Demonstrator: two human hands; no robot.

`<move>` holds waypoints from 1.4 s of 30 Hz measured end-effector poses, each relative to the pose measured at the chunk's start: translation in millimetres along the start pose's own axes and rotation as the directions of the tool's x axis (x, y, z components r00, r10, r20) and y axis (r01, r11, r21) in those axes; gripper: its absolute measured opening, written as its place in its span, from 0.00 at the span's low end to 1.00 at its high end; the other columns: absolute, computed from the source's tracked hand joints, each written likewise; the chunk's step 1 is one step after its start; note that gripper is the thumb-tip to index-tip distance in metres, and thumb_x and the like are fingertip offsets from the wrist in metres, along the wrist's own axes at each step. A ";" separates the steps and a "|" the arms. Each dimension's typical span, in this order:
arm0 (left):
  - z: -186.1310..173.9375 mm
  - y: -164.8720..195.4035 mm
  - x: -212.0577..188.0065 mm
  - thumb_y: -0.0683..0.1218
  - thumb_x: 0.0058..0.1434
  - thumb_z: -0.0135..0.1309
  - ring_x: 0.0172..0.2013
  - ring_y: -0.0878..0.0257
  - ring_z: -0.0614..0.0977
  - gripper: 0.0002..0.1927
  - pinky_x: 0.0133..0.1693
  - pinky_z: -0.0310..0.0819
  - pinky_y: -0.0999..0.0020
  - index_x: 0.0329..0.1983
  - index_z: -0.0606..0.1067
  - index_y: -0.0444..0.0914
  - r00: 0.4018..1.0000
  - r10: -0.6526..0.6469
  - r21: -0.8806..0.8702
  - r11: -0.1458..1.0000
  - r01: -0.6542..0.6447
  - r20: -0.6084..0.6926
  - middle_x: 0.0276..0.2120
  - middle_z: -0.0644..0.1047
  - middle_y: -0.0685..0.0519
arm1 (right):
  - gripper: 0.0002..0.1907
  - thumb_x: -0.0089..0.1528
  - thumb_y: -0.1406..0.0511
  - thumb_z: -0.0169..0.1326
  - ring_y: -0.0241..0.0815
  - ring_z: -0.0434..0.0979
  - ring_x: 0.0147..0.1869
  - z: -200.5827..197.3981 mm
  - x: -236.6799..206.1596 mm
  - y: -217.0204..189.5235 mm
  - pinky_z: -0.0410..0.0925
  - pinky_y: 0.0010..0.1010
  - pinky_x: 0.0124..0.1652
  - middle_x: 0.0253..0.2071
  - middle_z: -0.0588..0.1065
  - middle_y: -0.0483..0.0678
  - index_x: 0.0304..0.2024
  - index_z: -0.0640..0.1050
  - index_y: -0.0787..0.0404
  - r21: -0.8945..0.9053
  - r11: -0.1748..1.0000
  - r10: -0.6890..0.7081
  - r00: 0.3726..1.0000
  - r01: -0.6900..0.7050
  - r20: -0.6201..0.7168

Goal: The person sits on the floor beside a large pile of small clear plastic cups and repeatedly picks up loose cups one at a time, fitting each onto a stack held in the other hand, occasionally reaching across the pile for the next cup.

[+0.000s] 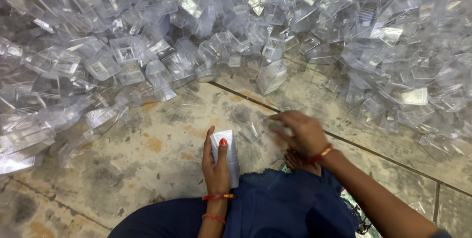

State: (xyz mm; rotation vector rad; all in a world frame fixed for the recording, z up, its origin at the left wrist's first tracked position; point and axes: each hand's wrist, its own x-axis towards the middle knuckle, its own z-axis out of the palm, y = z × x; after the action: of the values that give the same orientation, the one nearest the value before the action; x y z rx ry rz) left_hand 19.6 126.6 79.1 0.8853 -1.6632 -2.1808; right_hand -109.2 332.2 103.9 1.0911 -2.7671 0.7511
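1. The left hand (216,164) wraps a stack of clear plastic boxes (225,155), held upright above the floor (147,159), long axis pointing away from the person.
2. The right hand (301,132) hovers just right of the stack, fingers (278,118) curled; motion blur hides what they pinch.
3. The heap of clear boxes (236,27) lies ahead and to both sides; bare floor lies between it and the hands.

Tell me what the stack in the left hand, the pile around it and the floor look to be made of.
Stack of boxes in the left hand: likely thin clear plastic, glossy; light glares off its faces. Pile of boxes: seemingly the same transparent plastic, with sharp folds and bright reflections. Floor: probably stone or cement tiles, matte, mottled and stained, with dark joint lines. The right hand is blurred.
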 end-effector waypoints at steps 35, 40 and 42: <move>12.1 -9.6 -3.8 0.54 0.57 0.60 0.55 0.55 0.84 0.32 0.54 0.74 0.64 0.66 0.72 0.45 0.970 0.116 0.433 0.879 -0.201 0.214 0.54 0.82 0.45 | 0.07 0.62 0.60 0.60 0.44 0.83 0.37 -48.0 12.0 143.0 0.73 0.37 0.36 0.37 0.84 0.45 0.43 0.83 0.50 -0.249 0.782 0.562 0.819 -0.571 -0.116; 17.8 -17.8 -1.3 0.55 0.58 0.60 0.58 0.47 0.79 0.35 0.53 0.73 0.60 0.69 0.67 0.43 0.892 0.252 0.480 0.771 -0.419 0.376 0.59 0.77 0.42 | 0.12 0.63 0.62 0.53 0.35 0.87 0.39 -25.0 10.7 52.1 0.76 0.28 0.39 0.38 0.85 0.44 0.44 0.83 0.58 0.511 0.823 0.238 0.968 -0.247 0.084; 16.1 -21.5 -3.6 0.56 0.58 0.59 0.57 0.47 0.79 0.36 0.52 0.74 0.60 0.70 0.66 0.44 0.870 0.235 0.497 0.743 -0.448 0.434 0.58 0.77 0.42 | 0.14 0.69 0.61 0.49 0.35 0.86 0.38 -18.5 -1.7 5.0 0.76 0.27 0.41 0.35 0.85 0.46 0.44 0.83 0.61 0.601 0.762 0.009 0.931 -0.242 0.364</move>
State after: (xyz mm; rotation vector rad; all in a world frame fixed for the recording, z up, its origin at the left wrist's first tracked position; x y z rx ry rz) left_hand 16.0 147.8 62.6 0.2470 -2.5163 -1.6348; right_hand -113.2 345.1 117.6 1.2180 -2.9560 1.7893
